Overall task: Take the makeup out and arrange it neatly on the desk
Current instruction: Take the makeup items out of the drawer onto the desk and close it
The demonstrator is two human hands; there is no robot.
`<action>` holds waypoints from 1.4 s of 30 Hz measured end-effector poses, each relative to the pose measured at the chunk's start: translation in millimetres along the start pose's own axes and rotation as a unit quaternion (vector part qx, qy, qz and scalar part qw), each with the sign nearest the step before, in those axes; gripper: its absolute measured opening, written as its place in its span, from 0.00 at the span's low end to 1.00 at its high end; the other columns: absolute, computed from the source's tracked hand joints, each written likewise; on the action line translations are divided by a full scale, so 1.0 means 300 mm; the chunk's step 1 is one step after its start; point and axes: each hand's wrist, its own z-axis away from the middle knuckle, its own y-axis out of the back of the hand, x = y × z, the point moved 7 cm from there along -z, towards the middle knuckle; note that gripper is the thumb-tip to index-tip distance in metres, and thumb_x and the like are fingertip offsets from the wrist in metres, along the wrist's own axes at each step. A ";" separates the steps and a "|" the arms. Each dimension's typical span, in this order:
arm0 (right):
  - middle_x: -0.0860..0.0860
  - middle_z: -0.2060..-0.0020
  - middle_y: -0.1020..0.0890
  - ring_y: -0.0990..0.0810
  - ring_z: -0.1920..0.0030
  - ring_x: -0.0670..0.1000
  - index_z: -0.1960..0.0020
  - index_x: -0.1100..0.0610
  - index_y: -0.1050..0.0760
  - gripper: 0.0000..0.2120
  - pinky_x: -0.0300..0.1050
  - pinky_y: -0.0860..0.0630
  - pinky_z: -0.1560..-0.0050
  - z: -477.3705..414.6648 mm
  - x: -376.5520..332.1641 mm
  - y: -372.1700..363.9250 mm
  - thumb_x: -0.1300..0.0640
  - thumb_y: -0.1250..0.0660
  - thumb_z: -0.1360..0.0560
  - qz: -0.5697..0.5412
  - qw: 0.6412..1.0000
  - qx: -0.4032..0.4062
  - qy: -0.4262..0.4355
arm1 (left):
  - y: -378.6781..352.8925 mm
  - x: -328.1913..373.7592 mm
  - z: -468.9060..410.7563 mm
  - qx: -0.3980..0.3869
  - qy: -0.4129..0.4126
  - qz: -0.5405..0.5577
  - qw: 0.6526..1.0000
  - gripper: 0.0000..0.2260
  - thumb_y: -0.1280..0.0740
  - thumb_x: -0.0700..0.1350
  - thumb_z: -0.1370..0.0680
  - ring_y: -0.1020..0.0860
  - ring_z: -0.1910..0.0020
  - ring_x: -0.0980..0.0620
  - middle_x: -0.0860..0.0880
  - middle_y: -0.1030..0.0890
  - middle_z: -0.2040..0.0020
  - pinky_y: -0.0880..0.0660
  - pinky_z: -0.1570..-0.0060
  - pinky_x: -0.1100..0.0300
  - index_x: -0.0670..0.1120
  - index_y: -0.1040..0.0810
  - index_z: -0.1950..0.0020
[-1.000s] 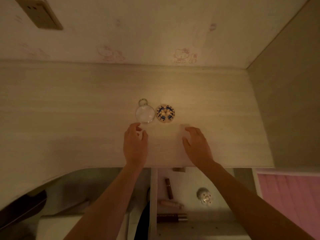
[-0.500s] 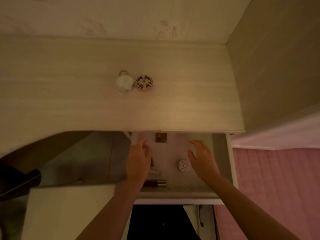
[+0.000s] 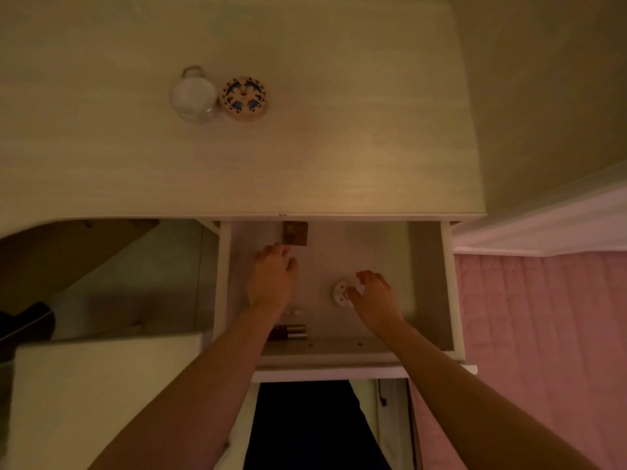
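Fingers (image 3: 366, 277) of the right hand (image 3: 376, 296) hang loosely curled, thumb touching a round case (image 3: 340, 293) in the open drawer (image 3: 448, 283). Whether the left hand (image 3: 271, 281) grips anything cannot be told. On the dim pale surface (image 3: 339, 147), a white compact (image 3: 193, 96) lies just beside a patterned compact (image 3: 243, 98). A pink bed (image 3: 543, 334) lies to the right. The left forearm partly covers tubes (image 3: 292, 331).

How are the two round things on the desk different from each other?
The white case is plain; the patterned case has blue and dark marks on a tan lid. The white case has a small ring at its far edge; the patterned case has none. The white case sits left, the patterned case right. Both are round and lie close together on the desk.
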 end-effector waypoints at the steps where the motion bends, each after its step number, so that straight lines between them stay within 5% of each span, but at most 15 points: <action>1: 0.56 0.37 0.28 0.27 0.39 0.57 0.32 0.57 0.33 0.20 0.50 0.28 0.39 -0.020 0.015 -0.016 0.53 0.39 0.22 -0.003 1.000 -0.006 -0.016 | -0.023 -0.008 -0.039 -0.007 0.003 -0.018 1.000 0.13 0.37 0.45 0.21 0.28 0.42 0.45 0.44 0.24 0.41 0.26 0.45 0.51 0.45 0.25 0.38; 13: 0.56 0.39 0.32 0.27 0.41 0.60 0.34 0.57 0.34 0.29 0.54 0.27 0.40 -0.122 0.117 -0.157 0.44 0.32 0.28 -0.044 0.993 -0.008 -0.110 | -0.180 -0.063 -0.270 -0.008 0.139 -0.043 0.989 0.27 0.36 0.55 0.23 0.34 0.34 0.37 0.39 0.34 0.30 0.32 0.40 0.46 0.43 0.36 0.29; 23: 0.57 0.37 0.35 0.30 0.39 0.60 0.34 0.58 0.34 0.26 0.55 0.29 0.38 -0.124 0.087 -0.167 0.50 0.31 0.27 -0.009 0.997 0.007 -0.073 | -0.214 0.002 -0.174 0.028 0.042 -0.080 0.995 0.25 0.30 0.48 0.27 0.31 0.39 0.40 0.41 0.28 0.38 0.29 0.45 0.46 0.42 0.33 0.34; 29: 0.58 0.37 0.34 0.32 0.38 0.60 0.35 0.58 0.35 0.27 0.50 0.31 0.39 -0.115 0.072 -0.167 0.54 0.28 0.30 -0.013 0.999 0.000 -0.050 | -0.234 0.001 -0.099 -0.003 0.022 0.087 0.996 0.18 0.27 0.40 0.28 0.22 0.50 0.43 0.41 0.22 0.48 0.24 0.51 0.52 0.43 0.32 0.43; 34: 0.57 0.40 0.33 0.32 0.40 0.60 0.37 0.57 0.36 0.27 0.51 0.29 0.41 -0.093 0.073 -0.178 0.55 0.28 0.30 -0.011 0.999 -0.029 -0.043 | -0.211 -0.028 -0.042 -0.016 0.075 0.123 0.989 0.16 0.29 0.37 0.27 0.24 0.51 0.51 0.46 0.22 0.50 0.32 0.57 0.67 0.41 0.30 0.43; 42: 0.56 0.41 0.35 0.32 0.55 0.49 0.37 0.57 0.35 0.28 0.36 0.34 0.52 -0.030 0.049 -0.112 0.58 0.26 0.31 -0.102 0.994 -0.014 -0.033 | -0.143 -0.052 0.072 -0.001 0.166 0.259 0.951 0.21 0.28 0.36 0.28 0.23 0.49 0.51 0.47 0.21 0.46 0.27 0.51 0.63 0.44 0.29 0.37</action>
